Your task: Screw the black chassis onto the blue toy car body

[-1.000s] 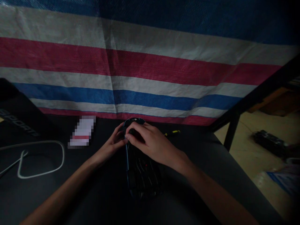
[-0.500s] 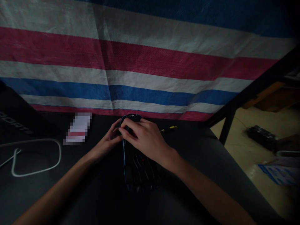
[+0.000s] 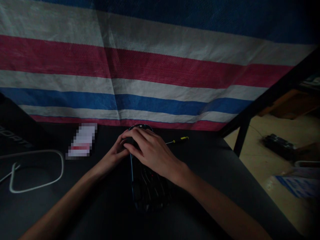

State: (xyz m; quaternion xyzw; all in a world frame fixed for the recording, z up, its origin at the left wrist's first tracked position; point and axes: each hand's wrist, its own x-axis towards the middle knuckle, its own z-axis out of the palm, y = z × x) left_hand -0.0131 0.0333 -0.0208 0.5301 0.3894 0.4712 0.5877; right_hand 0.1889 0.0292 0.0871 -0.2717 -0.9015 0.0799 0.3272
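Observation:
A long dark object with a bluish edge and curved ribs lies on the black table. Over its far end, my right hand is bent with its fingers curled toward the left. My left hand is at the left edge of that end, its fingers meeting those of my right hand. Whatever lies between the fingertips is too dark and hidden to name. Just right of my right hand is a screwdriver with a yellow and black handle.
A pixelated white and red item lies left of my hands. Further left are a white cable and a black lettered object. Behind the table hangs a striped sheet. A black frame post stands at the right.
My right hand has shifted slightly left and its fingers lie flatter over the far end. More of the screwdriver's shaft shows. The view has moved a little.

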